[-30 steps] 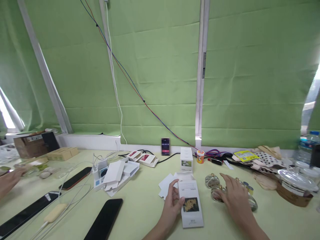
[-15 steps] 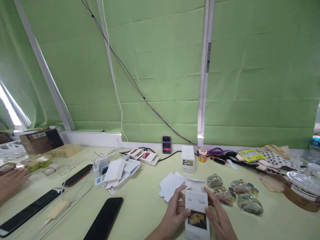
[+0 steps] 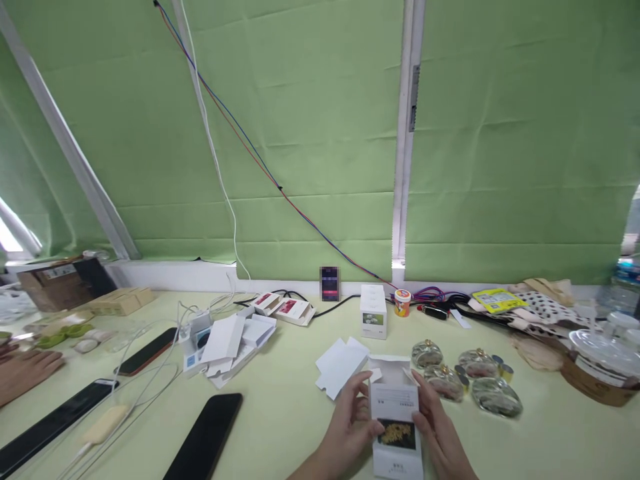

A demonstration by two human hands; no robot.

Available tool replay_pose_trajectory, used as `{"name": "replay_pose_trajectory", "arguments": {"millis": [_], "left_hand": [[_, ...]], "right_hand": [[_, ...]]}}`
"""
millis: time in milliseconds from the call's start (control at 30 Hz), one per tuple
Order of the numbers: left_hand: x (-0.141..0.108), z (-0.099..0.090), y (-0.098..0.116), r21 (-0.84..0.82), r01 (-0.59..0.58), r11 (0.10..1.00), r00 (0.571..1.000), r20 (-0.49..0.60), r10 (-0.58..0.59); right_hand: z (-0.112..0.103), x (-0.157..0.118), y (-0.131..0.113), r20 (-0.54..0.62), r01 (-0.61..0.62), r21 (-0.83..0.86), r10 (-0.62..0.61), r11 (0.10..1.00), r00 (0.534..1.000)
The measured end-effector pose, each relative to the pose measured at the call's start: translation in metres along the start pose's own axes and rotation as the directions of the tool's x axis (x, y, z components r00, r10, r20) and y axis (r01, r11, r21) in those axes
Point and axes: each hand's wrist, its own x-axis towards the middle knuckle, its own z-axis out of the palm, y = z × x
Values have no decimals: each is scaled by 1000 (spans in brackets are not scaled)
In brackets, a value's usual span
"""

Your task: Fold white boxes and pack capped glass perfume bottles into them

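Note:
Between my two hands is a small white carton [image 3: 396, 407] with a dark picture of yellow bits on its front and its top flaps opened out. My left hand [image 3: 350, 427] grips the carton's left edge, thumb on the front panel. Along the right edge, my right hand [image 3: 440, 430] holds it with fingers and thumb. Flat white card pieces [image 3: 343, 365] lie just behind my left hand. To the right of the carton are several clear pouches [image 3: 495, 398] with gold tops. A closed white box [image 3: 373, 312] stands farther back.
On the left lie a black phone [image 3: 205, 437], other phones, a cream power bank [image 3: 105, 425] and white cables. Folded white cartons [image 3: 235, 347] are piled behind them. Another person's hand [image 3: 30, 373] rests at the far left. A lidded plastic tub [image 3: 607, 363] stands at right.
The view has shifted slightly, so the things on the table sit a little further left and higher. Both hands still hold the carton, in nearly the same pose.

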Motion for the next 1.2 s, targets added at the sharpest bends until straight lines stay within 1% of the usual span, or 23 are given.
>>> {"name": "replay_pose_trajectory", "arguments": {"millis": [100,167,233,267,333,400,467,567,667,767,900,1033,1100,1200], "left_hand": [[-5,-1,-3,143,-147,979,989,18,146],[-8,-1,-4,216,-269,938,963,42,267],[-8,-1,-4,257,-368,894,929,67,363],[-8,-2,-4,267,-396,878,917,76,391],[-7,-2,-4,272,-411,870,911,84,404],[-6,-3,-5,257,-395,882,918,91,385],[-6,-4,-6,231,-369,900,929,106,354],[-7,-4,-6,207,-311,928,950,111,293],[-7,-5,-5,210,-227,951,974,76,215],[-7,-3,-2,161,-146,976,989,56,139],[-4,2,5,23,-51,998,998,30,50],[-1,6,8,-150,38,988,999,21,-35],[0,7,7,-186,54,981,998,28,-50],[0,5,5,-186,66,980,998,28,-62]], "right_hand": [[-2,-4,2,-52,98,-56,-101,994,994],[-2,-5,2,-54,160,-73,-164,984,985],[-2,-5,1,-43,211,-76,-214,975,976],[-2,-5,1,-47,237,-81,-241,968,969],[0,-5,0,-65,281,-100,-288,954,955],[2,-6,-1,-87,299,-126,-311,946,946],[2,-7,-1,-101,283,-146,-299,948,949],[2,-6,-3,-89,234,-141,-247,962,965],[-1,-5,-3,-70,186,-115,-195,976,978],[-3,-4,-4,-52,133,-92,-139,987,989],[-3,-4,-7,-43,55,-72,-58,996,997],[-2,-3,-12,-27,-27,-30,26,999,999],[-2,-2,-15,-21,-56,-15,56,998,998],[-1,-1,-18,-18,-73,-1,73,997,997]]}}
